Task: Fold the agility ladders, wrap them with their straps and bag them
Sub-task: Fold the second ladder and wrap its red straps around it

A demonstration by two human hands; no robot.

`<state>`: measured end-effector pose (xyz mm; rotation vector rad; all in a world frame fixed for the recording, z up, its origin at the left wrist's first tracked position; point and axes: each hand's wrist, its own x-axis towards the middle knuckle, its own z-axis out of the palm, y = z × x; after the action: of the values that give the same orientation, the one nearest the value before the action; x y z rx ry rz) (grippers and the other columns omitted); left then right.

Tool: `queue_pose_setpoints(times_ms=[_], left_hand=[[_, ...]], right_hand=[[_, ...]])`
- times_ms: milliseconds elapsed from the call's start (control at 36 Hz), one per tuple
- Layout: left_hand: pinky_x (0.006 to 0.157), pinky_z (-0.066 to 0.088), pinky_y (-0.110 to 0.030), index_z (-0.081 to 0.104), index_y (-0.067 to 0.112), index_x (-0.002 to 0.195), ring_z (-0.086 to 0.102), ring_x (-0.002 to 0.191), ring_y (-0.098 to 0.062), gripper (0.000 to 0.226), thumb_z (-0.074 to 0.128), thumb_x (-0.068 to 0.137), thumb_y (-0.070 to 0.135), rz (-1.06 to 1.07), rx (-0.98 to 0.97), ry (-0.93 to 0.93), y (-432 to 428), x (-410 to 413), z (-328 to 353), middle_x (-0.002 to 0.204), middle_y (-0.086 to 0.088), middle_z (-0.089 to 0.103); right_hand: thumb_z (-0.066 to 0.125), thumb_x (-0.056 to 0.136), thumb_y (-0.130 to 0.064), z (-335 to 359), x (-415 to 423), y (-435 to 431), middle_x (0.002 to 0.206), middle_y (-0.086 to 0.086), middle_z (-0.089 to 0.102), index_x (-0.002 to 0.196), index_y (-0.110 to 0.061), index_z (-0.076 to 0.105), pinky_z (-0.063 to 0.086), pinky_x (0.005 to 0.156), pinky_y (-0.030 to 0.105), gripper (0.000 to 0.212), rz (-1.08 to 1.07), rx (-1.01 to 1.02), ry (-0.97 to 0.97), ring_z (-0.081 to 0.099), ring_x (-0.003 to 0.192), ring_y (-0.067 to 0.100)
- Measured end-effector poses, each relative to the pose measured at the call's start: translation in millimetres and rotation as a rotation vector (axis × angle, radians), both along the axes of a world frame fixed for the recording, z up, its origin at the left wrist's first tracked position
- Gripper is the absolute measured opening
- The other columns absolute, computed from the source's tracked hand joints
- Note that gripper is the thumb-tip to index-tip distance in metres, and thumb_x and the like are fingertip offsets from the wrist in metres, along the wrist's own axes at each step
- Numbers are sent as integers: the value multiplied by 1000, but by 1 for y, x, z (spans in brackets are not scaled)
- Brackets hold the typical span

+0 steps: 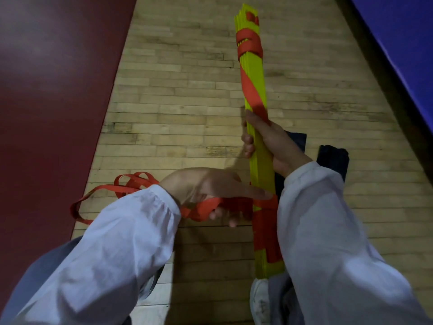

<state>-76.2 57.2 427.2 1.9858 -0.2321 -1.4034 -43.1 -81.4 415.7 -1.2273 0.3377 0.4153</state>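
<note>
The folded ladder (255,69), a tight bundle of yellow rungs, stands on end in the right half of the scene, its near end down by a pale shoe (259,299) and its far end leaning away over the wooden floor (175,102). The orange strap (248,43) is wound several times round the far end, runs in one slanting turn down the middle, and is wound again round the near part. The right hand (269,139) grips the bundle about its middle, fingers curled round the rungs. The left hand (206,186) holds the strap just left of the bundle, fingers closed on it and the forefinger stretched toward the rungs. A good length of slack (131,184) trails in loops on the floor to the left, reaching the edge of a red mat (46,90). A dark bag (332,158) lies on the floor just behind the right hand, and a blue mat (398,43) borders the far right. This looks like the wrapping step, partly done. The next move likely calls for passing the strap round the near end under tension while the right hand steadies the rungs. The slack needs using up before bagging.
</note>
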Motion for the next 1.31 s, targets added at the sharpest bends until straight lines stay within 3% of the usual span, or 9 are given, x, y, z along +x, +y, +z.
queue_pose_setpoints(times_ms=[139, 278, 472, 639, 750, 833, 889, 1139, 1306], left_hand=[[41, 32, -22, 66, 14, 52, 39, 35, -13, 54, 59, 86, 55, -61, -17, 112, 1, -1, 5, 48, -6, 59], [35, 26, -15, 55, 7, 67, 30, 29, -11, 42, 63, 88, 43, -33, -51, 88, -1, -3, -3, 44, -7, 46], [36, 24, -17, 50, 8, 58, 28, 27, -13, 44, 61, 92, 32, 2, -121, 121, -1, -3, -4, 36, -4, 38], [33, 21, -14, 61, 18, 45, 24, 26, -9, 53, 51, 96, 28, -29, -325, 252, 9, 2, 9, 35, -1, 38], [34, 19, -15, 62, 19, 49, 24, 25, -6, 50, 48, 97, 24, -115, -388, 320, 11, -2, 15, 34, 2, 41], [32, 23, -12, 58, 14, 57, 25, 25, -7, 42, 50, 98, 23, -108, -364, 320, 9, -4, 11, 36, -1, 44], [31, 26, -13, 58, 10, 63, 30, 26, -8, 37, 53, 96, 24, -84, -353, 294, 9, -4, 10, 39, -2, 47], [39, 44, -17, 62, 2, 100, 51, 36, -9, 34, 56, 92, 35, -44, -237, 316, 11, 3, 10, 65, -8, 68], [39, 42, -17, 66, -3, 105, 51, 35, -10, 50, 58, 89, 44, 10, -138, 288, 10, 6, 6, 77, -12, 72]], right_hand=[[63, 92, -29, -4, 0, 4, 53, 1, 53, 87, -13, 53, 44, 45, 22, 20, -64, -91, -20, 49, 41, 13], [64, 92, -30, -7, 2, 4, 53, 1, 54, 89, -12, 53, 45, 46, 25, 21, -82, -111, -38, 50, 42, 14], [62, 92, -39, -9, 4, -2, 55, 0, 56, 95, -11, 56, 46, 49, 25, 28, -93, -79, -55, 53, 45, 14], [32, 94, -64, -1, 3, -17, 75, 5, 64, 126, -12, 54, 55, 61, 28, 65, -11, 245, -36, 66, 65, 16], [41, 89, -66, -3, -3, -16, 87, 4, 66, 109, -12, 53, 57, 60, 28, 59, 19, 622, 25, 68, 73, 15], [49, 86, -56, -12, 5, -15, 76, 9, 60, 102, -8, 49, 52, 50, 29, 51, 179, 914, 120, 61, 55, 17], [54, 87, -46, -18, 12, -17, 66, 13, 54, 98, -3, 50, 48, 47, 32, 45, 235, 967, 156, 57, 49, 23], [41, 87, -55, -5, 11, -17, 47, -4, 35, 83, -15, 46, 32, 32, 19, 41, 134, 516, 71, 34, 32, 6], [36, 95, -57, -1, 9, -16, 48, -4, 34, 84, -16, 47, 32, 36, 18, 44, 71, 330, 23, 33, 34, 7]])
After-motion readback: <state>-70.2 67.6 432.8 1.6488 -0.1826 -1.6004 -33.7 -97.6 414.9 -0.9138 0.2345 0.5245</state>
